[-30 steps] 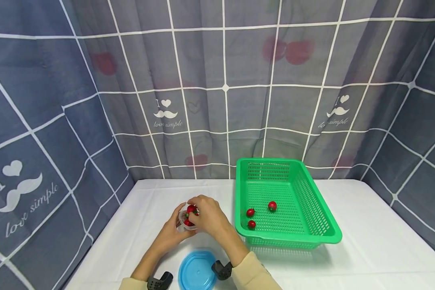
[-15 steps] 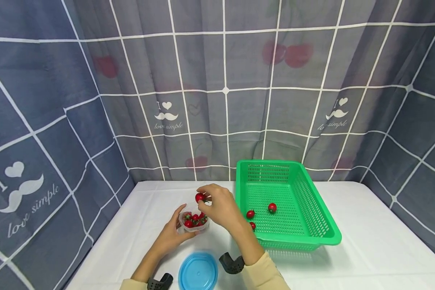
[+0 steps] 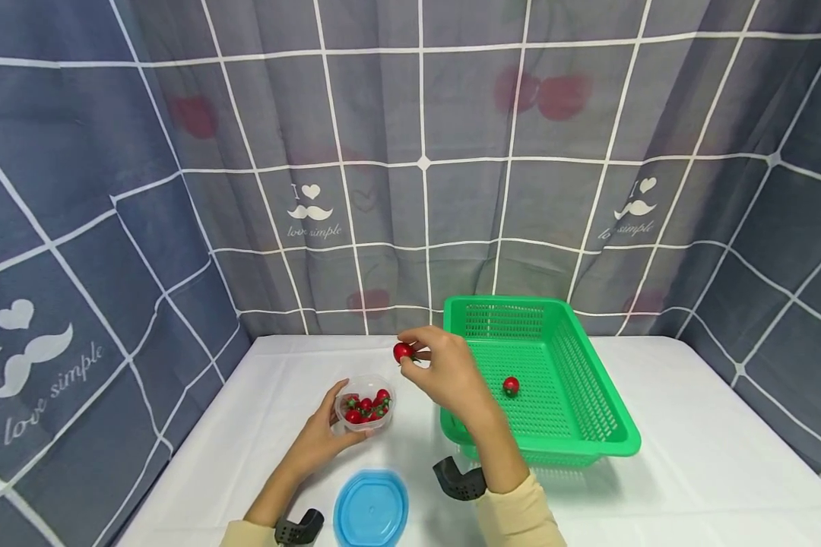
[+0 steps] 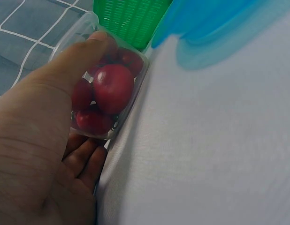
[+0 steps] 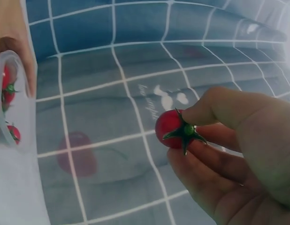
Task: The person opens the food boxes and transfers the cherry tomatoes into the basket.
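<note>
My left hand (image 3: pixel 315 444) grips a small clear plastic container (image 3: pixel 364 385) by its side, thumb and fingers around the wall. Several red cherry tomatoes (image 4: pixel 113 89) with green stems lie inside it. To the right and higher, my right hand (image 3: pixel 457 376) pinches one cherry tomato (image 5: pixel 167 126) between thumb and fingertips, its green star-shaped top facing the right wrist camera. That hand overlaps the left edge of a green plastic basket (image 3: pixel 622 439) in the head view. One cherry tomato (image 3: pixel 511 386) shows on the basket floor; the hand and forearm cover the basket's left part.
A round blue lid (image 3: pixel 372 507) lies on the white tablecloth (image 3: pixel 698 456) near the front, between the forearms. Grey-blue checked curtains (image 3: pixel 383 197) enclose the table at the back and sides. Black wrist devices (image 3: pixel 460 480) sit on both wrists.
My right hand has lifted a cherry tomato out of the container and carried it right, up to the basket's left edge. My left hand keeps its grip on the container.
</note>
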### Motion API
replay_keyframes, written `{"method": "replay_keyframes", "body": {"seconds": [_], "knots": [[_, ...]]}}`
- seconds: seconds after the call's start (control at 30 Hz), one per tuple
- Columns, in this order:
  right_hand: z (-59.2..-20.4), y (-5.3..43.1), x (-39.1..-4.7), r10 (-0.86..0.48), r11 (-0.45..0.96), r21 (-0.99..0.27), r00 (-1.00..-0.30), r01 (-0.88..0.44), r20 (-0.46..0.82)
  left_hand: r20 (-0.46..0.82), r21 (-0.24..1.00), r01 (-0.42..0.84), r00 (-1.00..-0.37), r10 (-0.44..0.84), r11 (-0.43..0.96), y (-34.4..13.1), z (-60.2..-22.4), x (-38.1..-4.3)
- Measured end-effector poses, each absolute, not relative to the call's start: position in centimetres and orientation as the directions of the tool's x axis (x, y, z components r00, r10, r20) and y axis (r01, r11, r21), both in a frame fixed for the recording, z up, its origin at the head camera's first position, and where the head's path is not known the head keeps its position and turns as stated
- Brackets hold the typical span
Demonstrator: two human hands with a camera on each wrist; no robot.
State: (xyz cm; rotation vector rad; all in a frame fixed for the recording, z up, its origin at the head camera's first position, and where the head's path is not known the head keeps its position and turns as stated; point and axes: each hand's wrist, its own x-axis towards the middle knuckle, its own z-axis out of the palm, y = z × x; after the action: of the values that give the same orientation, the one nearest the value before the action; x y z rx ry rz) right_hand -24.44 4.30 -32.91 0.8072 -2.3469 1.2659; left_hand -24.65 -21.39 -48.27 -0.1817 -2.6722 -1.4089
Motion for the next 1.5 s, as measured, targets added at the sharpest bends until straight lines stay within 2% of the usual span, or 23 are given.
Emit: {"method": "replay_keyframes", "body": {"seconds": [0.3, 0.83, 1.1, 1.5], "knots": [[-31.5, 6.5, -23.9, -0.258, 0.455, -0.702, -0.835, -0.548, 0.486, 0.150, 0.804, 0.152, -0.987, 0.052, 0.575, -21.7, -47.7, -24.7], [-31.4, 10.3, -24.9, -0.206, 0.493, -0.695, -0.847, -0.522, 0.490, 0.159, 0.804, 0.170, -0.985, 0.070, 0.570, -22.0, -47.5, -25.1], [-31.7, 12.1, -25.3, -0.175, 0.521, -0.734, -0.896, -0.436, 0.408, 0.156, 0.802, 0.168, -0.985, 0.070, 0.574, -22.0, -47.7, -25.1], [-33.1, 14.0, -26.4, -0.145, 0.634, -0.692, -0.932, -0.345, 0.331, 0.144, 0.809, 0.156, -0.987, 0.066, 0.567, -21.9, -48.4, -25.1]]}}
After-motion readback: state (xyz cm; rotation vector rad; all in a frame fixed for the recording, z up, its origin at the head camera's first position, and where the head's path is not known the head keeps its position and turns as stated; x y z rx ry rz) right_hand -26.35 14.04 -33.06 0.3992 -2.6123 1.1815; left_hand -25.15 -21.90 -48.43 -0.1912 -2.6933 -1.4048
